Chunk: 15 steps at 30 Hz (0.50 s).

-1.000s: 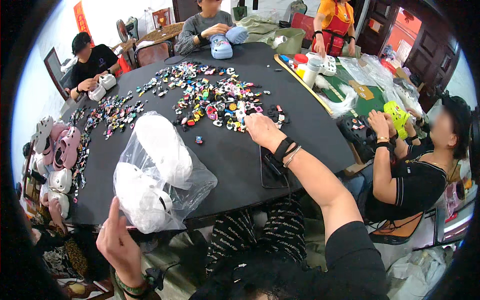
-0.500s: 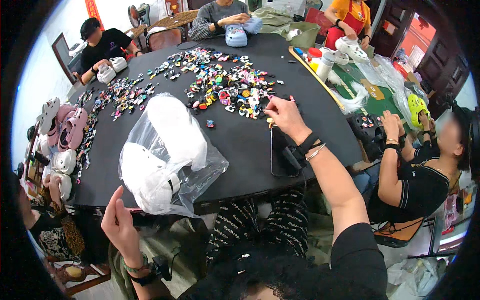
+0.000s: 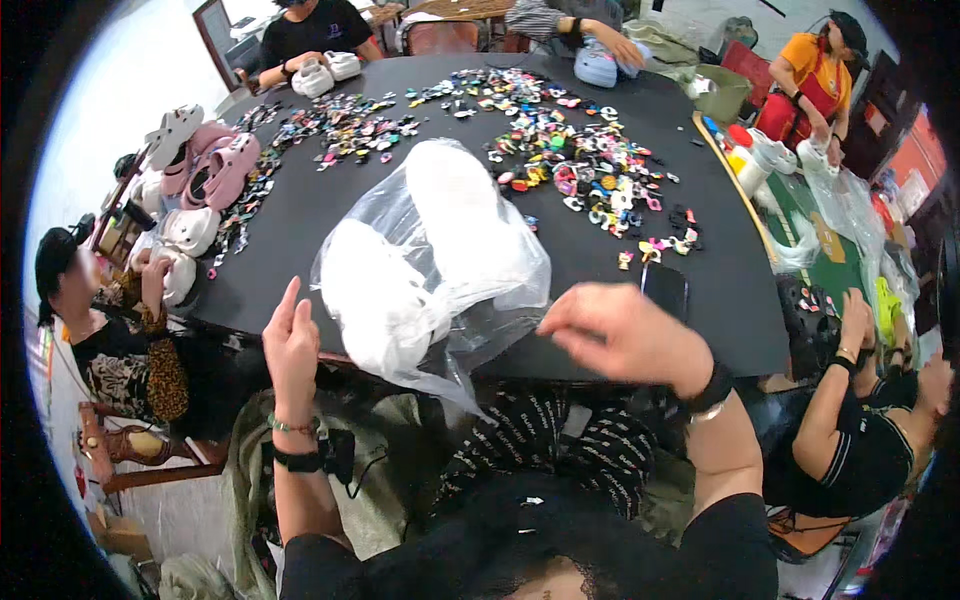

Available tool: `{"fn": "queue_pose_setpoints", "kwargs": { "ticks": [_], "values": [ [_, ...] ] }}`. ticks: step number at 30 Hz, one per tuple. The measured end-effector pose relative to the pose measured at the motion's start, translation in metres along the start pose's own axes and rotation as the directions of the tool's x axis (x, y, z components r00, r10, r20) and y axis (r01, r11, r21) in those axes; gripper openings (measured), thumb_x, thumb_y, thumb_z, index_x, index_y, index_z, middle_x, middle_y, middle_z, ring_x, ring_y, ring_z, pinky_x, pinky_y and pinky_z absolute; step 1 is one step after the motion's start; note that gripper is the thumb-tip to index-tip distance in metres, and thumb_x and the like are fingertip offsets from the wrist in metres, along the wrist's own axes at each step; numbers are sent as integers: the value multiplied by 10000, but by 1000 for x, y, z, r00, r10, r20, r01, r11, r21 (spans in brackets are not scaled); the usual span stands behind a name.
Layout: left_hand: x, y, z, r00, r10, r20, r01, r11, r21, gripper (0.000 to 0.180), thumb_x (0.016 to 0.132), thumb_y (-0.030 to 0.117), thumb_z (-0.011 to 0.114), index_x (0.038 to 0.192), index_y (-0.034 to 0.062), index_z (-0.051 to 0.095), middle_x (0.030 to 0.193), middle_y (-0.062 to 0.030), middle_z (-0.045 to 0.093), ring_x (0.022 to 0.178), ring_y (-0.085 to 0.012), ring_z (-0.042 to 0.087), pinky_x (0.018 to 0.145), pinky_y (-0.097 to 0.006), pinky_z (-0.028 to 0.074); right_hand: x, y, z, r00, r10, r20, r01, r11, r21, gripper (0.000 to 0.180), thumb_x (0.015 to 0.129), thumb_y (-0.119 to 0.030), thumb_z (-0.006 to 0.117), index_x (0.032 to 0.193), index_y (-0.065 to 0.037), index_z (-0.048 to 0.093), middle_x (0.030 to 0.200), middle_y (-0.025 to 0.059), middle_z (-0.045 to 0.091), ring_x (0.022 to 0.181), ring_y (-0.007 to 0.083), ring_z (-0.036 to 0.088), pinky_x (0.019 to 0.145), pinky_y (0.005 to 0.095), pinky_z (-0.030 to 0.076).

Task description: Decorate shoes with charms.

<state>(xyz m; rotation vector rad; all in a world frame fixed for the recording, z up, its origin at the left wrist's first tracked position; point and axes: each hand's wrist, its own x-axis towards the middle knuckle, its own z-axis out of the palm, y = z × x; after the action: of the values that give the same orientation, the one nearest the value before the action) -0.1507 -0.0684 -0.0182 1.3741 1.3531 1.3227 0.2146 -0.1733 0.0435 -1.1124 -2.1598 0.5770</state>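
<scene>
A clear plastic bag (image 3: 500, 335) with a pair of white clogs (image 3: 375, 300) in it lies at the table's near edge, its loose end hanging over. Just left of the bag, my left hand (image 3: 292, 350) is raised, index finger stretched upward, with nothing visible in it. My right hand (image 3: 635, 335), slightly blurred, is at the bag's right edge, fingers loosely bent and thumb apart. Whether its fingertips touch the plastic I cannot tell. Beyond that hand lie a dark phone (image 3: 665, 290) and a few small shoe charms (image 3: 655, 248).
A large heap of colourful shoe charms (image 3: 585, 165) covers the black table's (image 3: 300, 230) far middle; another spread (image 3: 345, 130) lies left of it. Pink clogs (image 3: 222, 170) and white clogs (image 3: 190, 230) stand at the left edge. Co-workers sit around; one right of me handles a black clog (image 3: 808, 310).
My right hand has come back from the charms beside the phone to the bag's right edge. My view has turned, so the table and bag appear shifted right. My left hand stays beside the bag.
</scene>
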Motion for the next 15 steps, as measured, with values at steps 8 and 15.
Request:
{"fn": "queue_pose_setpoints", "kwargs": {
  "ticks": [8, 15],
  "values": [
    [60, -44, -8, 978, -206, 38, 208, 973, -99, 489, 975, 135, 520, 1411, -34, 375, 525, 81, 355, 405, -14, 294, 363, -191, 237, 48, 12, 106, 980, -109, -164, 85, 986, -145, 324, 868, -123, 595, 1095, 90, 506, 1026, 237, 578, 917, 398, 592, 829, 422, 492],
    [60, -23, 19, 906, -171, 386, 230, 967, -111, 320, 976, 226, 479, 1123, -37, 586, 831, -14, 629, 649, -60, 549, 576, -229, 461, 72, 26, 140, 958, 288, -8, -273, 916, 294, 634, 882, -514, 556, 1076, 88, 511, 930, 325, 621, 939, 465, 611, 829, 490, 499]
  ]
}}
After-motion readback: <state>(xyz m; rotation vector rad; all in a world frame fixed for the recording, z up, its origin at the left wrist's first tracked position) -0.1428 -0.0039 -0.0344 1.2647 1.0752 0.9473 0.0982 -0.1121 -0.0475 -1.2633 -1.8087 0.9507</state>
